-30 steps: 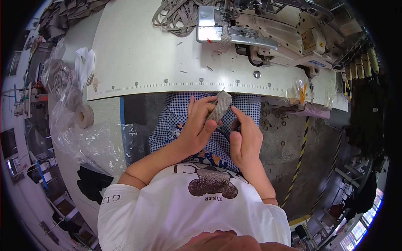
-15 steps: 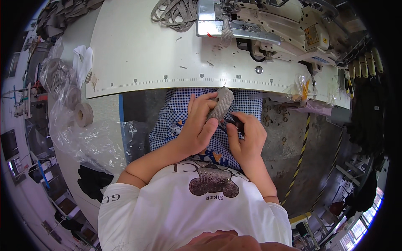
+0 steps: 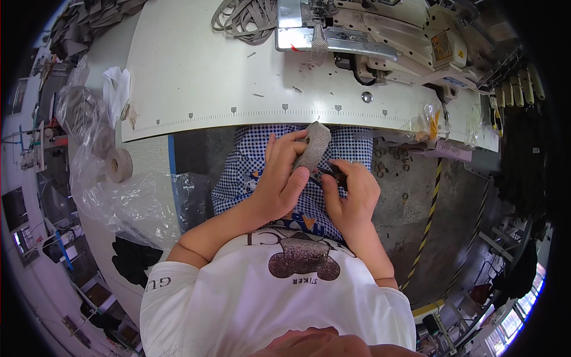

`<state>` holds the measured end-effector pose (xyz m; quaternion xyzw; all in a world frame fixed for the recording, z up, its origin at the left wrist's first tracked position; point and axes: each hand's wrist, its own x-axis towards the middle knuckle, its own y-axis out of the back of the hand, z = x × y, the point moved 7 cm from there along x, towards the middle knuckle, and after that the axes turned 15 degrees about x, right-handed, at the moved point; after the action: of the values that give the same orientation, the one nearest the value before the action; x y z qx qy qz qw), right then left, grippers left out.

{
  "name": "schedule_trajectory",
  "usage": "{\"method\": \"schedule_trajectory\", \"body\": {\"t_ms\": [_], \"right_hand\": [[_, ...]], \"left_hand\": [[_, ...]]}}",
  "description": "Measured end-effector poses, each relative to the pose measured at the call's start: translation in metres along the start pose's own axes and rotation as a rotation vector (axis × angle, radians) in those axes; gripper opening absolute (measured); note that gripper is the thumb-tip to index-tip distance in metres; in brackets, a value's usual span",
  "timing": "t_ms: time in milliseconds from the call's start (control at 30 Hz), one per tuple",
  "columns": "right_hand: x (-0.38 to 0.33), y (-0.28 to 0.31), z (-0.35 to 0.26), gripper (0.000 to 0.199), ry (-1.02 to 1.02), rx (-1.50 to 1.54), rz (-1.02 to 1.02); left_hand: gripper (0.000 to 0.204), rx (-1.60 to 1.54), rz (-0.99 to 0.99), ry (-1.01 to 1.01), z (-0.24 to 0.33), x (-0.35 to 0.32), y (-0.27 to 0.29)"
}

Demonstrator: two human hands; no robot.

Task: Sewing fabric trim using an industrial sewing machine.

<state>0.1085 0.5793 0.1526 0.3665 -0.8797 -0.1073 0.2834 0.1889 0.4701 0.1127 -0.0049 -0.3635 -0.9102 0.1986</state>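
My left hand (image 3: 284,172) is closed around a folded strip of grey herringbone-woven tape (image 3: 314,147), held by thumb and fingers over my lap, just off the table's front edge. Close by on its right, my right hand (image 3: 355,190) is closed on a small black tool (image 3: 338,177) with a pointed end toward the tape. Most of that tool is hidden by the fingers, so its exact kind does not show. Beneath both hands lies a blue-and-white checked apron (image 3: 238,172).
An industrial sewing machine (image 3: 380,30) occupies the far right of the white table (image 3: 196,77), with similar tape (image 3: 319,46) hanging at its front. Coiled tape (image 3: 247,21) lies left of it. On the left are a tape roll (image 3: 119,165) and clear plastic (image 3: 140,205).
Both hands keep nearly the same pose and hold. The table and machine appear shifted very slightly left in the view.
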Motion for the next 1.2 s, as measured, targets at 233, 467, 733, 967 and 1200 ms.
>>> {"method": "schedule_trajectory", "body": {"t_ms": [233,467,733,967,1200], "right_hand": [[0.001,0.000,-0.002,0.023,0.004,-0.011,0.006],[0.000,0.000,-0.003,0.023,0.050,-0.033,0.040],[-0.001,0.001,-0.004,0.020,0.065,-0.059,0.048],[0.003,0.001,-0.002,0.017,0.076,-0.040,0.073],[-0.002,-0.005,0.026,0.013,-0.289,0.176,0.065]], "left_hand": [[0.035,-0.004,0.007,-0.001,0.001,0.000,0.000],[0.038,-0.001,0.013,0.008,0.001,0.000,0.000],[0.037,0.044,-0.010,0.012,0.006,0.001,0.001],[0.036,0.156,0.000,-0.032,0.004,-0.003,-0.004],[0.037,0.156,0.019,-0.054,0.006,0.000,0.000]]}}
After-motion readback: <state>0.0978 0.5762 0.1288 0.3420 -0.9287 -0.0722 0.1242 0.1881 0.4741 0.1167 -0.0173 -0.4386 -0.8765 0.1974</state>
